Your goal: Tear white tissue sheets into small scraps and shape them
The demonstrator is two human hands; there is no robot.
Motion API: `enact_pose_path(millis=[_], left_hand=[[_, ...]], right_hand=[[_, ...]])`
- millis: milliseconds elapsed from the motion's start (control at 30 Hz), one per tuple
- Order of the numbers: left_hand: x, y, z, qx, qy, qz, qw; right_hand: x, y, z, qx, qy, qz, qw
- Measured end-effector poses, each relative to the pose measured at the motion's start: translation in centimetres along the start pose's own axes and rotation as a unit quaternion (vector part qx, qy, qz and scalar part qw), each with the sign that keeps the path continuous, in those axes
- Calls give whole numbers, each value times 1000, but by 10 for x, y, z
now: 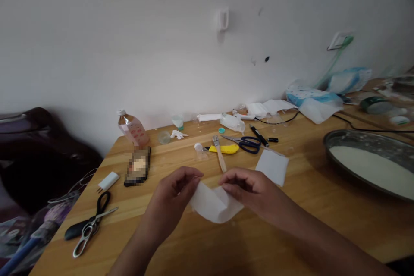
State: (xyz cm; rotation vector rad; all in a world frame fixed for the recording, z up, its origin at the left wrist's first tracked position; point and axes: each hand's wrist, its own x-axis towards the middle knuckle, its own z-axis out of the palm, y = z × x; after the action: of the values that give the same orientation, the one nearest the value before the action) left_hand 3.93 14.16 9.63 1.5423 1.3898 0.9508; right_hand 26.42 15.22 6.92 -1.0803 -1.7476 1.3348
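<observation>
Pale wall [145,51] stands behind a wooden table [181,246], with clock positions read from the thin white paper [213,207] held near the middle. At nine o'clock, silver scissors [92,226] lie across a black strap-like object [79,229], with a white charger [109,180] just beyond them. Toward ten, a dark-edged phone [148,164] lies flat, its face blurred out; a bottle [134,129] of pinkish liquid stands behind it. Next comes the left hand [173,194], its thumb and fingers pinched closed on the paper's left end. The paper sags in a curve between both hands, above the table. At twelve lie a yellow cutter [228,149] and a wooden-handled tool [221,157], the tool crossing over the cutter. At one are blue-handled scissors [242,142]. The right hand [257,187] pinches the paper's other end, thumb against fingers. Just beyond that hand, at two, lie flat white sheets [273,166]. At three sits a round metal pan [328,153] holding something white.
</observation>
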Motion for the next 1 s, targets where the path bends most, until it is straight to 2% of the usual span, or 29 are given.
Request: enact_pose_path(millis=[100, 200, 300, 433, 500, 633, 767, 900, 1000], left_hand=[[-9, 1, 2, -3, 4, 0, 1000], [-15, -4, 10, -8, 6, -3, 1000], [-24, -7, 19, -35, -23, -26, 999], [-40, -8, 25, -63, -74, -81, 992], [-42, -14, 27, -35, -76, -90, 992], [-30, -40, 30, 43, -15, -58, 997], [-15, -69, 31, 94, 20, -27, 995], [-14, -83, 30, 133, 46, 3, 990], [-28, -81, 29, 164, 62, 35, 984]], right_hand=[[-14, -10, -2, -51, 6, 3, 999], [-21, -11, -4, -57, 6, -1, 998], [-28, -10, -5, -36, 1, 11, 999], [-39, -9, -5, 43, -28, 76, 996], [-41, -3, -3, 17, -27, 84, 996], [-31, 23, 4, -113, 21, 38, 993], [-23, 41, 14, -151, 74, 12, 986], [-48, 39, 34, -197, 155, -40, 967], [-80, 43, 59, -293, 143, -130, 936]])
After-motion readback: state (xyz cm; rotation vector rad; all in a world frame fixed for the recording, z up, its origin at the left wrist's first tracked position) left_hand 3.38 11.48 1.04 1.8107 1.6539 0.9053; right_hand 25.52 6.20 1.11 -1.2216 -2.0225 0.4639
